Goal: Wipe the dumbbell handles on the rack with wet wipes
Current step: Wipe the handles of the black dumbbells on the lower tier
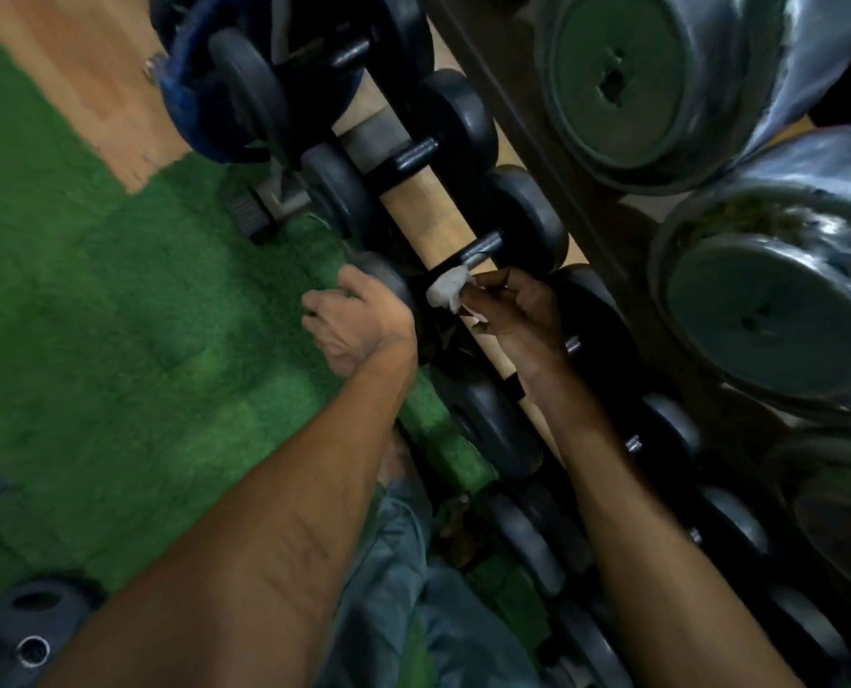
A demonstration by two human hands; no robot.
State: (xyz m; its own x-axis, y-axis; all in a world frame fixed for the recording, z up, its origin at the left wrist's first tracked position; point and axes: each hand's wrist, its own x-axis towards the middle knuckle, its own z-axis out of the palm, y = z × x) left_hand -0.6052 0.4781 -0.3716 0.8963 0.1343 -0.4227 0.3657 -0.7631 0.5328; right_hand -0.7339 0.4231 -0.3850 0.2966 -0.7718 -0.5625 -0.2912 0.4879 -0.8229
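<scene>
Between the two black end weights of a dumbbell on the low rack, the right hand [517, 325] held a crumpled white wet wipe [448, 290], pinched in its fingertips and pressed against the near part of the metal handle [483, 248]. The wipe sat bunched at the handle's lower end, touching it, with the bare steel showing just beyond; that placing suited a rub along the bar, and I judged the wiping of this handle to be under way rather than finished.

Just beside it, the left hand [358, 320] curled over the rim of the front end weight [383, 275] of that same dumbbell. The grip looked like a bracing hold, meant to stop the dumbbell rolling on its rail while the other hand worked the wipe.

Further out, a tan wooden rail [423, 211] ran beneath the handles, and the dumbbells lay across it side by side, each with its handle exposed between its ends. Two more dumbbells [413, 156] lay beyond the one in hand, and others [493, 429] lay nearer the person, partly hidden under the right forearm; whether any had been wiped could not be told.

Above and to the right, large silver dumbbell ends [622, 81] rested on an upper tier. Green turf flooring [115, 315] spread to the left, with a dark weight plate [26, 633] lying at the bottom corner.
</scene>
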